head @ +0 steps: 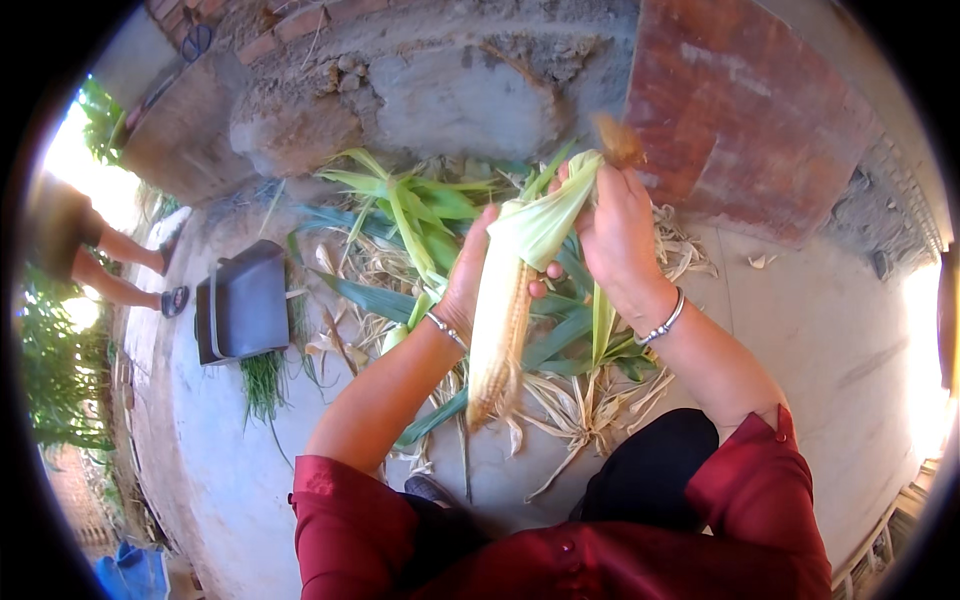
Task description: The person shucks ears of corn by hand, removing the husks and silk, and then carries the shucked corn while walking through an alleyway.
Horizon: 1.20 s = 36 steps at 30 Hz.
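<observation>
An ear of corn (501, 330) hangs between my hands, its pale kernels bare along most of its length. My left hand (472, 274) wraps the cob from below and the side, with fingertips showing past its right edge. Around the stalk end, a light green husk (541, 225) is bunched and twisted upward. My right hand (619, 229) grips that husk near its upper end, where a brown tuft (621, 142) of silk sticks out. Beneath the ear lies a heap of green leaves (420, 217) and dry husks (581, 412) on the floor.
A dark dustpan-like bin (251, 304) stands at the left, with cut grass (264, 382) beside it. Behind the heap runs a rough stone and brick wall (465, 97). A reddish board (739, 112) leans at the right. Another person's legs (124, 266) show at the far left.
</observation>
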{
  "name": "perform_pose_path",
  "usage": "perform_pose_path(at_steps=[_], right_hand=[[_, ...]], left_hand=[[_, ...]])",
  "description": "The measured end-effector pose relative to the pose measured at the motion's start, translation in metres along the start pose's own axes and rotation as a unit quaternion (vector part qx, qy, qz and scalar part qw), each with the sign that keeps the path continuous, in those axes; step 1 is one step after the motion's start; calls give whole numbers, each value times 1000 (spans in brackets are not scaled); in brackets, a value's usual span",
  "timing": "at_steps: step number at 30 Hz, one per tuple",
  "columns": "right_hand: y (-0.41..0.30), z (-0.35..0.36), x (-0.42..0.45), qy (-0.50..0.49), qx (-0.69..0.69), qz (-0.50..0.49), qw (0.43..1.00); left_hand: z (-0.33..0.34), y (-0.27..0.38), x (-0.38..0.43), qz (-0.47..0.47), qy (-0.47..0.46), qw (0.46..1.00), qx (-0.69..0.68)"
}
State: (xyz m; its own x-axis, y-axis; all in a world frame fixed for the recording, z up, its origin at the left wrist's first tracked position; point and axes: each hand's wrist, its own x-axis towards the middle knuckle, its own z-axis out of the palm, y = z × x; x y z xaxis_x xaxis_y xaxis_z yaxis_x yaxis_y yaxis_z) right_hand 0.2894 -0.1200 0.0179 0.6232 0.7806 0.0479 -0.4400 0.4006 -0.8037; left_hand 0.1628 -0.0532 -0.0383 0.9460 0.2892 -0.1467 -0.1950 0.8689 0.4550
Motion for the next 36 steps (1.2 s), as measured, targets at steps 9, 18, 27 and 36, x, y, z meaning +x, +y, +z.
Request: perform_pose_path(at_steps=[9,18,27,36], right_hand=[[5,-25,47,178,-22,-7,984],[-19,-192,140,312,35,-146,938],[3,-129,90,104,-435,-37,894],[-19,-84,51,-314,-831,-98,448]], left_hand=[[-1,-30,-10,-89,31,995,18],[-5,-51,-45,-194,-78,977,44],[5,-45,-37,-203,-95,975,3],[4,-41,-26,-107,-3,984,144]])
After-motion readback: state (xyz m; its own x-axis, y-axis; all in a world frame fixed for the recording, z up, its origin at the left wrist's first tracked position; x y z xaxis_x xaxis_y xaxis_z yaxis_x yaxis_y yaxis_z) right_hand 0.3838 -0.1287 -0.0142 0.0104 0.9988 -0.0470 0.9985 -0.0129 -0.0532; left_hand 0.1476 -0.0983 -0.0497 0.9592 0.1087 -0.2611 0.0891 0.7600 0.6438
